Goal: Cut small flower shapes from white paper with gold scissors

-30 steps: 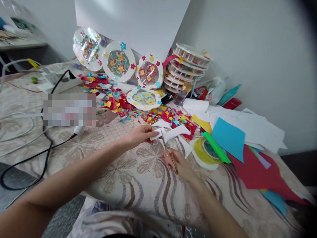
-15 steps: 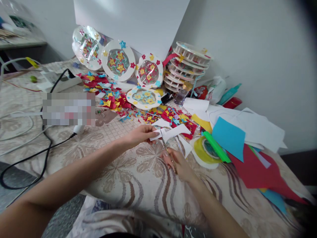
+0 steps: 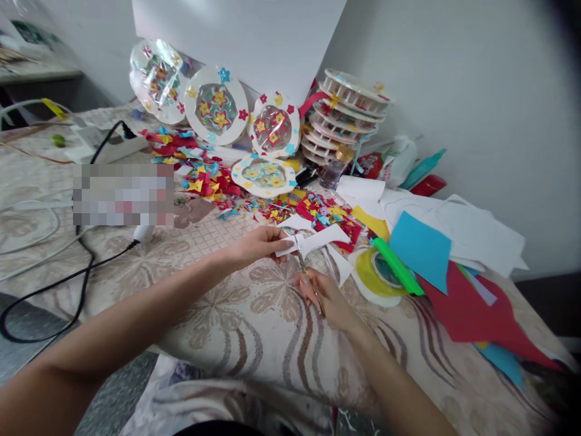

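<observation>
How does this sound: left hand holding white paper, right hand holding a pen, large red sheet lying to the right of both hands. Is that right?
Not the pen: the head view shows scissors in the right hand. The left hand does hold white paper, and the large red sheet does lie to the right of both hands.

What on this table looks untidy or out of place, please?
Coloured scraps are strewn loosely in front of the decorated discs, which looks messy. A small round green object near the power strip seems odd among craft materials. Nothing looks wrong where the left hand holds white paper and the right hand holds scissors.
</observation>
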Available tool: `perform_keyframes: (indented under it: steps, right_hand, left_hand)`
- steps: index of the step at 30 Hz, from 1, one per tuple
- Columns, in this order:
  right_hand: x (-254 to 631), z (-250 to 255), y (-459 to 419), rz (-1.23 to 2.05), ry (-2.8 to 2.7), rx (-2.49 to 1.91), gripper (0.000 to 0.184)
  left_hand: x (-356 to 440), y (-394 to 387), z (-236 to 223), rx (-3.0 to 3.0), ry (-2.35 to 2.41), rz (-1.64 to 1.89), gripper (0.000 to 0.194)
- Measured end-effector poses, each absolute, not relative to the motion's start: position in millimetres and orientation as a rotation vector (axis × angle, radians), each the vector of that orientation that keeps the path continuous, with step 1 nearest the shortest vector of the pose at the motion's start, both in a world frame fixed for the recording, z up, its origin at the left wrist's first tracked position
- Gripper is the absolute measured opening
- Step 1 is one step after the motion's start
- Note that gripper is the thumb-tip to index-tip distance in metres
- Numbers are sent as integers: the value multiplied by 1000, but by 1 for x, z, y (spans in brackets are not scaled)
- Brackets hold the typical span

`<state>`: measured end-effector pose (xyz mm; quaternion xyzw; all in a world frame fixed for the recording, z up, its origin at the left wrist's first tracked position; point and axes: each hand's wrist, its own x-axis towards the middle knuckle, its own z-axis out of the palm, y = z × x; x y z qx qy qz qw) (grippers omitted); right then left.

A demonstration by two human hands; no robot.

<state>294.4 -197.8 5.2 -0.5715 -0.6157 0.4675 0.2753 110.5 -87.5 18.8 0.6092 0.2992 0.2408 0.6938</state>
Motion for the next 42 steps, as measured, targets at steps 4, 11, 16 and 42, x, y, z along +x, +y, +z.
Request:
perform_keyframes:
  steps: [4,11,16,42]
  right_hand:
    - [293,9,-198,1247,-1669,-1549,45]
    - [291,4,-200,1221,-1649,-1541,45]
    - [290,-5,-201,1277,-1564,-1578,46]
    - [286,11,-205,1244,-1612,-1668,43]
  left_hand:
    - [110,-87,19,1396,657,548,29]
    - [108,-85,19,1429,643,524,28]
    - [109,-84,18,1430,667,510,27]
    - [106,-78,19,1426,422,498,31]
